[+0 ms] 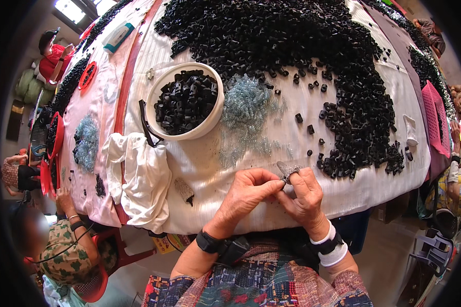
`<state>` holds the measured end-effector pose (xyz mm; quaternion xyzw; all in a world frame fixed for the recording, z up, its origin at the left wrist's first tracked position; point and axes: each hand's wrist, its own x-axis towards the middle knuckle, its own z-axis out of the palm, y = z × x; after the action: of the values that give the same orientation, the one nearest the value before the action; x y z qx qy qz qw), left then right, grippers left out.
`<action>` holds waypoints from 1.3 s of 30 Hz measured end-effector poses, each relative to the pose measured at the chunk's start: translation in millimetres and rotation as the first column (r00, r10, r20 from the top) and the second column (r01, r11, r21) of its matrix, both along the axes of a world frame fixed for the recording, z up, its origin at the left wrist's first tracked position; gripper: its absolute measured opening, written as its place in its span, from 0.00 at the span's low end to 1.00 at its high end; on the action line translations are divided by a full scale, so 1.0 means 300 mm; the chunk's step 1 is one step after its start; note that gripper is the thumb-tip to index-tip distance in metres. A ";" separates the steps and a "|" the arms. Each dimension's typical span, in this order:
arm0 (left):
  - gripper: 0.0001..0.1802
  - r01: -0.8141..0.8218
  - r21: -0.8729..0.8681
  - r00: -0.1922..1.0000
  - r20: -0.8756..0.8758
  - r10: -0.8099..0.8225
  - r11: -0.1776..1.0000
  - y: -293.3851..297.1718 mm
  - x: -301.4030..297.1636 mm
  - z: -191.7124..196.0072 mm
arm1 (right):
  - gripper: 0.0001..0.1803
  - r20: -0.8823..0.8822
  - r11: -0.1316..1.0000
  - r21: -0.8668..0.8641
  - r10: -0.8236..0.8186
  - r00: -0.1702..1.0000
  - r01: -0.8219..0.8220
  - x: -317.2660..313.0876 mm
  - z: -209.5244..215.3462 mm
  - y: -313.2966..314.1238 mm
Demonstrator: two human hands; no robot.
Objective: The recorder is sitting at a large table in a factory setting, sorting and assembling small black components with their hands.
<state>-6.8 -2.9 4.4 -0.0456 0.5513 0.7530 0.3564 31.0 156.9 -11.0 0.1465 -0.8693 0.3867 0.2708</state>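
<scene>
My left hand [245, 197] and my right hand [306, 199] meet above the near edge of the cloth-covered table. Their fingertips pinch together around a small black piece [284, 180], mostly hidden by the fingers. A grey speckled finger cover [288, 169] is on a finger of my right hand. Another grey piece with a dark end [184, 190] lies to the left of my left hand. Just beyond both hands spreads a heap of small clear bluish coil springs [246, 100]. A white tub [221, 102] full of black plastic parts [186, 101] stands left of the springs.
Black plastic parts [287, 30] cover the far table and run down its right side. A white cloth [138, 174] lies left, near a black strap [147, 125]. A pink basket [434, 120] stands at the right edge. Other people [69, 245] sit around the table.
</scene>
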 end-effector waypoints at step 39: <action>0.09 0.005 0.005 0.998 -0.057 -0.005 1.000 0.004 0.007 -0.003 | 0.14 0.359 0.840 -0.538 0.149 0.921 0.074 0.001 -0.009 0.028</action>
<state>-4.7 -1.7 3.5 -0.0220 0.5593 0.7545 0.3427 31.2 165.2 -13.8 0.0023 -0.7573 0.6427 0.1159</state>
